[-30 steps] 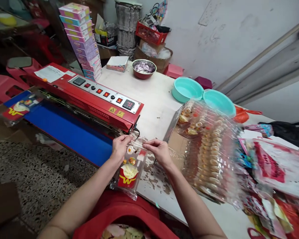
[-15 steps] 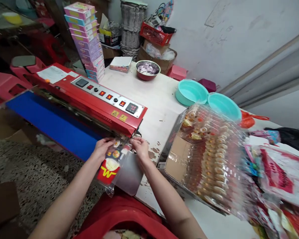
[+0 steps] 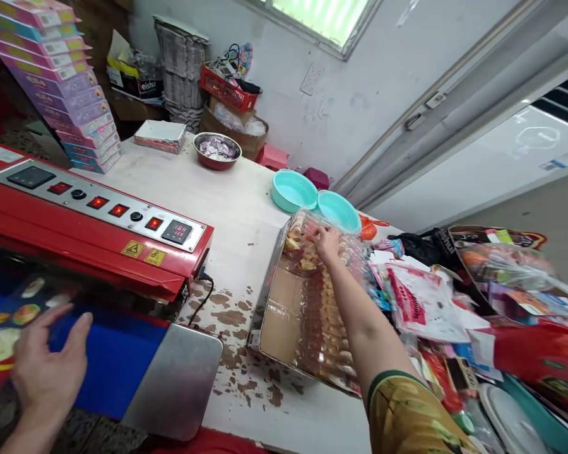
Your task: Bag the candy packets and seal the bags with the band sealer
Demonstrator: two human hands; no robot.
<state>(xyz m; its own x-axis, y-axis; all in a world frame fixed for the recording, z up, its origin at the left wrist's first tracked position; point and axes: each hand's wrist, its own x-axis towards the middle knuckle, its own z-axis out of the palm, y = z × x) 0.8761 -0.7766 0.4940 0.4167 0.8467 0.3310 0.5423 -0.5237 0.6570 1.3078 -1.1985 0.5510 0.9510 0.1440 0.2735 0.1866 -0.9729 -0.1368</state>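
My left hand (image 3: 52, 359) is over the blue conveyor belt (image 3: 118, 353) of a red sealing machine (image 3: 89, 208), thumb and fingers spread. Just beyond its fingers, a clear bag with printed food pictures (image 3: 23, 309) lies along the belt, blurred and partly hidden by the hand. To the right, my right hand (image 3: 327, 243) reaches to the far end of an open cardboard box (image 3: 284, 302). Its bent fingers close on a clear plastic pack (image 3: 308, 257) with small toy-food pieces in it; the fingertips are partly hidden. Rows of similar packs fill the box's right side.
A metal plate (image 3: 180, 378) stands at the machine's near end, beside a black cable (image 3: 208, 302). Turquoise basins (image 3: 293, 192) and a bowl of sachets (image 3: 216, 154) sit behind. Stacked boxes (image 3: 71, 94) rise at left; bags and packaging (image 3: 421, 302) crowd the right.
My view has swung right. The right hand has left the printed bag and moved into the cardboard box. The left hand has moved left along the belt with the bag, its fingers now spread.
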